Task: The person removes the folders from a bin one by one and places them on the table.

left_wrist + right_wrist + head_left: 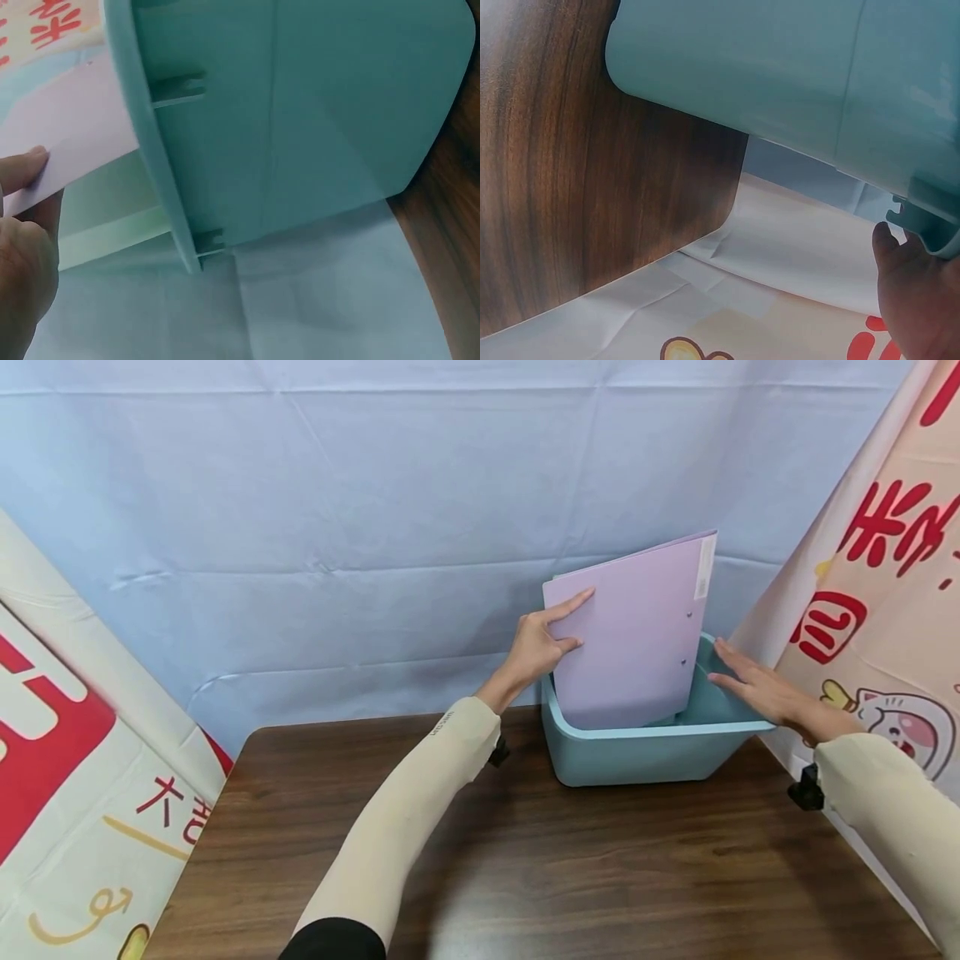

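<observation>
A light purple file folder point(626, 635) stands tilted inside a blue-green plastic bin point(630, 760), its upper part rising above the rim. My left hand point(536, 647) pinches the folder's left edge. The left wrist view shows fingers of the left hand point(26, 232) on both sides of that edge. Behind the purple folder, a pale green sheet-like thing point(112, 214) also stands in the bin. My right hand point(765, 689) lies at the bin's right rim with its fingers extended. In the right wrist view, that hand point(922, 300) is right beside a clip-like tab under the rim.
The bin sits at the back right of a dark wooden table point(585, 868). A light blue cloth point(337, 527) hangs behind it. Printed banners stand on both sides, the right banner point(885, 635) close to the bin.
</observation>
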A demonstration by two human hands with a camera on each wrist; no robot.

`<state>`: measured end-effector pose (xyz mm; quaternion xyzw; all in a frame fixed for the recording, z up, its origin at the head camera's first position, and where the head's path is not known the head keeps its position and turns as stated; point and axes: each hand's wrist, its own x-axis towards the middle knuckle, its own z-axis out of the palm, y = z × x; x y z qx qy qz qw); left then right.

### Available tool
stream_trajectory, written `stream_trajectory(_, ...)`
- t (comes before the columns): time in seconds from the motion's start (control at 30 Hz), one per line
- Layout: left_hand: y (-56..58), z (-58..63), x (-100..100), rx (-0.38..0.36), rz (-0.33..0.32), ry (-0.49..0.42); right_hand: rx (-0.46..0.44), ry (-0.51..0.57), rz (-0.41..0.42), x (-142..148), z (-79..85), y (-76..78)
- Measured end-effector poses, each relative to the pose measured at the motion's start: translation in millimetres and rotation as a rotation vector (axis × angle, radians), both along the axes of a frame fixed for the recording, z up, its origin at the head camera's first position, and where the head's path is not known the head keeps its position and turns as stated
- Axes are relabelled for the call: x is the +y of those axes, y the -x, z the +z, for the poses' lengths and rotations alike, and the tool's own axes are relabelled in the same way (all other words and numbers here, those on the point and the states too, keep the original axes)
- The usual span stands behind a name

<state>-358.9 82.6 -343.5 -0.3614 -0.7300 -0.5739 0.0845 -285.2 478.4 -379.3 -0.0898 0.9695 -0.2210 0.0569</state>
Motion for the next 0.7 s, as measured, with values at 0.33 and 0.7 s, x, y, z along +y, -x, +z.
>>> stream_trajectory(0.33, -8.8, 12.8, -9.4, 0.016, 0.012, -0.083, 0.005, 0.004, 0.003, 0.9, 0.1, 4.0)
stream_trajectory(0.7, -14.4, 25.4, -18.2, 0.052, 0.001, -0.166, 0.01, -0.003, 0.011, 2.1, -0.7, 3.1)
